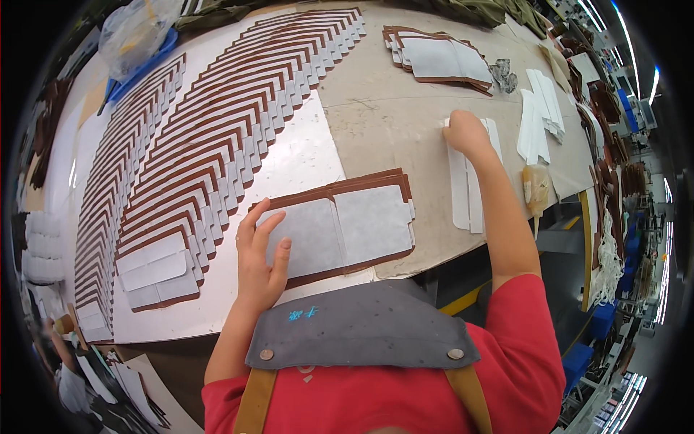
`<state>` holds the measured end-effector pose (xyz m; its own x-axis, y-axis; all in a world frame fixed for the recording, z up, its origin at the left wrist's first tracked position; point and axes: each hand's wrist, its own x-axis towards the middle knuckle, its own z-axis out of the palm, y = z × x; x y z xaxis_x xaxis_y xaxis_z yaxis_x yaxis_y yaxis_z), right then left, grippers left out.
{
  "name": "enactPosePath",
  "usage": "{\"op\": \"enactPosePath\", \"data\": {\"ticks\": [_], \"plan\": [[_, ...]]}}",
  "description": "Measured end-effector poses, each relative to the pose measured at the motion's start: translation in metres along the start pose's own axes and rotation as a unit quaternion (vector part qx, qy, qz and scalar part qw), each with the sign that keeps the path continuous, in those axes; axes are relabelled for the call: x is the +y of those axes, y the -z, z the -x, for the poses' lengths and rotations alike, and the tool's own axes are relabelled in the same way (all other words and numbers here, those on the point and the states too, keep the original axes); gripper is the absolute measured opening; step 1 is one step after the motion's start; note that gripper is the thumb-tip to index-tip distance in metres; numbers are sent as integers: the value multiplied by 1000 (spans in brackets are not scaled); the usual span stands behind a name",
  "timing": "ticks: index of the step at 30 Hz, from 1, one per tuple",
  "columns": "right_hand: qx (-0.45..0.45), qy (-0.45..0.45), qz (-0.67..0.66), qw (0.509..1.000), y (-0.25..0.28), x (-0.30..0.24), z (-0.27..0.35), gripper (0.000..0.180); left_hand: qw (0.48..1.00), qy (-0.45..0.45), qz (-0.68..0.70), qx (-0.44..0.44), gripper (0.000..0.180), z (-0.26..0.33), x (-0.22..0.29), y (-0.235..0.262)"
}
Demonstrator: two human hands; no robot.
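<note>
My left hand (262,253) rests at the left end of a small pile of brown leather-like panels (376,224) faced with pale grey-white sheets. Its fingers are apart and curve over the pile's edge, gripping nothing. Farther off to the right, my right hand (468,136) is closed at the far end of some long white strips (463,192) that lie side by side on the table. Its fingertips seem to pinch a strip there, though the hand itself partly covers them.
Long overlapping rows of brown-edged panels (217,145) cover the table's left. Another panel pile (444,58) lies at the far right, near crumpled grey scrap (504,76). More white strips (533,119) and a yellowish glue bottle (536,189) lie by the right edge. A blue tray (144,66) holds a plastic bag.
</note>
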<state>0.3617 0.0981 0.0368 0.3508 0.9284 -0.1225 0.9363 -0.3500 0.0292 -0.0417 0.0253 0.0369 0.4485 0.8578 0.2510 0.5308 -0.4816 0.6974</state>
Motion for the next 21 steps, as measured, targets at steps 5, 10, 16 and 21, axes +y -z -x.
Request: {"op": "enactPosePath", "data": {"ticks": [5, 10, 16, 21], "plan": [[-27, 22, 36, 999, 4, -9, -5, 15, 1000, 3, 16, -11, 32, 1, 2, -4], [33, 45, 69, 996, -9, -11, -9, 16, 1000, 5, 30, -8, 31, 4, 1, -8], [-98, 13, -43, 994, 18, -11, -3, 13, 998, 3, 64, -22, 29, 5, 1, -13], [-68, -2, -5, 998, 12, -17, -6, 13, 995, -40, 93, -21, 28, 4, 8, -24]]}}
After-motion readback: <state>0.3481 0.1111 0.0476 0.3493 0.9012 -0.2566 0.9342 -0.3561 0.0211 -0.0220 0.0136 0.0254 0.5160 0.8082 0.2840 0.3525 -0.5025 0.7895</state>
